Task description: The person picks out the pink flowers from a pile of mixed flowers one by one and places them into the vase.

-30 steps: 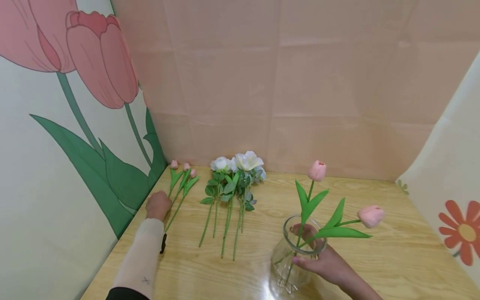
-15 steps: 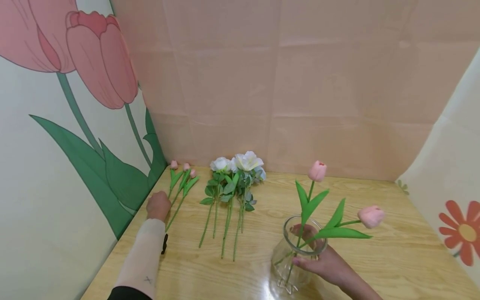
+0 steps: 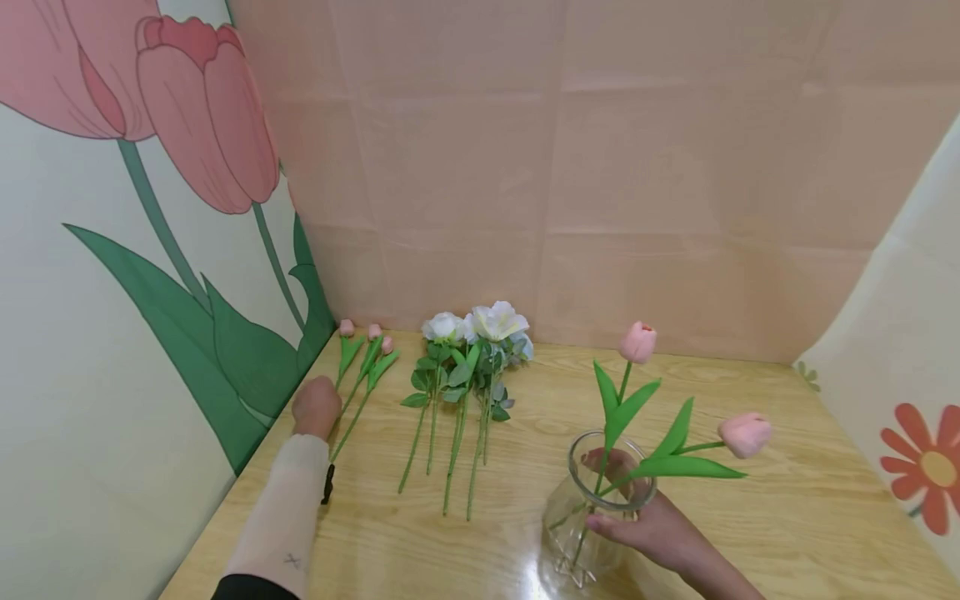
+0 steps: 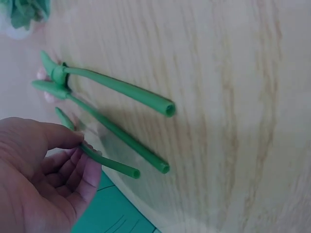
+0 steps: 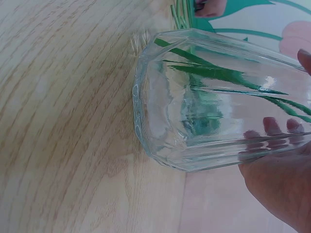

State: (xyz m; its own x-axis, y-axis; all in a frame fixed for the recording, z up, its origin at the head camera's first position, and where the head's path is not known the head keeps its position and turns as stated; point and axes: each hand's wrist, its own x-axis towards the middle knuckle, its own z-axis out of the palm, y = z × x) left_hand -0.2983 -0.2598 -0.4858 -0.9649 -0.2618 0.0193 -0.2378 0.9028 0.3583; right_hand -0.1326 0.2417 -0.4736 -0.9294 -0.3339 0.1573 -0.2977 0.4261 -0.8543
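Note:
My left hand (image 3: 317,407) is at the table's left edge, and in the left wrist view its thumb and fingers pinch the green stem of a pink tulip (image 4: 114,166). Two more tulips (image 4: 126,136) lie right beside it, their hollow stem ends pointing away from the hand. On the right, my right hand (image 3: 651,525) grips a clear glass vase (image 3: 558,521) just below its rim. Two pink tulips stand in the vase: one upright (image 3: 637,342), the other leaning far right (image 3: 744,435). Their stems show through the glass in the right wrist view.
Several white flowers (image 3: 495,322) with long green stems lie at the back middle of the wooden table (image 3: 375,542). A pink backdrop (image 3: 637,167) rises behind, and a tulip-printed panel (image 3: 90,350) borders the left side.
The head view has shifted very slightly. My left hand stays at the tulip stem with only a tiny movement, and my right hand keeps its grip on the vase.

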